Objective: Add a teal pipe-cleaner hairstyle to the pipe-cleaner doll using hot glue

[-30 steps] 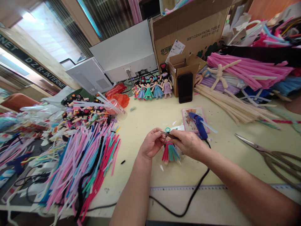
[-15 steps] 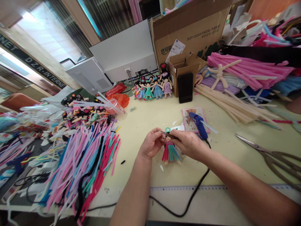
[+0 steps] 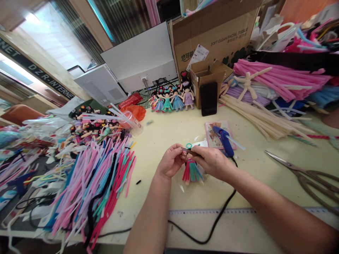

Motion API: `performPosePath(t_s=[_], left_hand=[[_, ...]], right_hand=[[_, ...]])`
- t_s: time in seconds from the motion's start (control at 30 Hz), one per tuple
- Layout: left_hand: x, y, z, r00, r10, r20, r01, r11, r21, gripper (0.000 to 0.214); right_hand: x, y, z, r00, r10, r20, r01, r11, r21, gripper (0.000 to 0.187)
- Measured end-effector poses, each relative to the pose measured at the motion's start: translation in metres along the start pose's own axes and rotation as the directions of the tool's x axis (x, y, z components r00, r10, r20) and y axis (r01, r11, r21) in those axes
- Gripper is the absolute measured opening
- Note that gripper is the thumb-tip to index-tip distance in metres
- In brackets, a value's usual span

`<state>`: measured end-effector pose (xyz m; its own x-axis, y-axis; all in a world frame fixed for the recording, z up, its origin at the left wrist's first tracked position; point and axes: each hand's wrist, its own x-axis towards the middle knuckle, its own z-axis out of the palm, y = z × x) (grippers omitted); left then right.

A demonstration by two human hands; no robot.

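Both hands meet at the middle of the table over a small pipe-cleaner doll (image 3: 192, 171) with a pink and teal skirt. My left hand (image 3: 171, 161) pinches the doll's upper part from the left. From the right, my right hand (image 3: 212, 160) pinches a dark strip (image 3: 190, 151) laid across the doll's top. A small teal ring (image 3: 189, 145) lies just behind the fingers. The doll's head is hidden by the fingers.
A blue glue gun (image 3: 224, 140) rests on a pink card behind my right hand, its black cord (image 3: 212, 225) running to the front edge. Scissors (image 3: 304, 174) lie at right. Piles of pipe cleaners (image 3: 97, 183) fill the left; finished dolls (image 3: 171, 98), a black phone (image 3: 208, 98) and cardboard boxes (image 3: 212, 31) stand behind.
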<state>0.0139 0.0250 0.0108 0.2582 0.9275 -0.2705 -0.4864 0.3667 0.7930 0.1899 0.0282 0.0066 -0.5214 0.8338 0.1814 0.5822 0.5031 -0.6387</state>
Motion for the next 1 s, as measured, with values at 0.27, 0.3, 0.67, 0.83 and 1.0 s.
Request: performPosePath(t_s=[0.27,0.3,0.67,0.83,1.0], left_hand=[[0.0005,-0.0002,-0.0001,1.0,-0.002,0.001,0.002,1.0,0.003,0.018],[0.0006,-0.0002,-0.0001,1.0,-0.003,0.0,0.003,1.0,0.001,0.018],[0.0006,-0.0006,-0.0008,1.0,-0.001,0.004,0.001,1.0,0.002,0.017],[0.0006,-0.0006,-0.0007,1.0,0.0,-0.002,0.0,1.0,0.002,0.017],[0.0004,-0.0003,0.0003,1.0,-0.002,-0.009,0.002,1.0,0.005,0.019]], right_hand=[[-0.0003,0.0005,0.0006,1.0,-0.006,-0.009,0.006,1.0,-0.015,0.009],[-0.0003,0.0005,0.0006,1.0,-0.004,-0.008,0.004,1.0,-0.017,0.01],[-0.0004,0.0014,0.0018,1.0,-0.003,-0.009,0.003,1.0,-0.006,0.01],[-0.0003,0.0013,0.0018,1.0,0.002,-0.005,-0.002,1.0,-0.009,0.011],[-0.0001,0.0003,0.0009,1.0,0.0,-0.004,0.0,1.0,-0.005,0.012]])
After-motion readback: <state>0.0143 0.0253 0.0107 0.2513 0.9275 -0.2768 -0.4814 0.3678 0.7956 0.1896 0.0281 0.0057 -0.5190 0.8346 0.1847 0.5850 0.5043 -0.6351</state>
